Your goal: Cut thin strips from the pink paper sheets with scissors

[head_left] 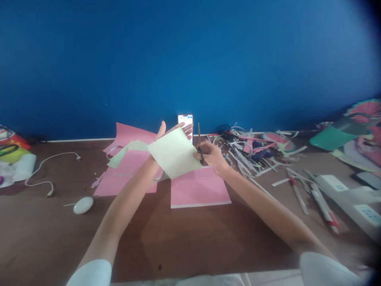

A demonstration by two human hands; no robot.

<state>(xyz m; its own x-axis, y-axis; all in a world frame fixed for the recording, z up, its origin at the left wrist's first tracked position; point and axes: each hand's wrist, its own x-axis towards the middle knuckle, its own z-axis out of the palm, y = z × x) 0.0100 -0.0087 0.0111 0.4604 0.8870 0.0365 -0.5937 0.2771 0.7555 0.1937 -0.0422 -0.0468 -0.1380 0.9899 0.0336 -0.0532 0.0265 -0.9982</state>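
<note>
A pale green sheet of paper (175, 153) is tilted in the air between my hands. My left hand (161, 131) is behind it, thumb up and fingers stretched out past its top edge; the palm is hidden by the sheet. At the paper's right corner, my right hand (210, 154) is closed on a pair of scissors (199, 137), blades pointing up. Its fingertips touch or nearly touch that corner. Below lies a pink sheet or pad (200, 192) with a white front edge.
Pink sheets (127, 184) and green paper pieces (123, 153) lie left. A lit phone (185, 119) leans on the blue wall (190, 59). Paper strips (244, 159), pens (324, 208) and a white power strip (351, 202) are right. A white oval object (83, 205) and cable (44, 161) sit left.
</note>
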